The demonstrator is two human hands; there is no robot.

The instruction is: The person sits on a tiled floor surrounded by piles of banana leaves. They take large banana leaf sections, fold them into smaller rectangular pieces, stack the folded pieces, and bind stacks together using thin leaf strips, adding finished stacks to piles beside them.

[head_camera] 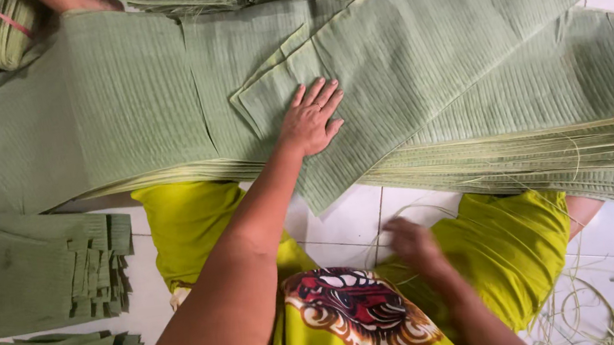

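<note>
White tiled floor point(345, 230) carries long green leaf sheets point(402, 59). Left hand point(310, 121) lies flat on them, fingers spread. Right hand point(411, 241), below the sheets, blurred; finger state indeterminable.

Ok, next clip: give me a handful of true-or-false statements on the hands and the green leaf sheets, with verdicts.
1. The left hand lies flat, fingers spread, on the long ribbed green leaf sheet. True.
2. The right hand presses on that same sheet. False: it is low by the yellow-green trouser leg, off the sheet and blurred, so its grip cannot be told.
3. The floor is dark wood. False: it is white tiled floor.
4. Stacks of folded green leaf pieces lie at the picture's left. True.
5. Loose thin pale leaf strands lie on the floor at lower right. True.
</note>
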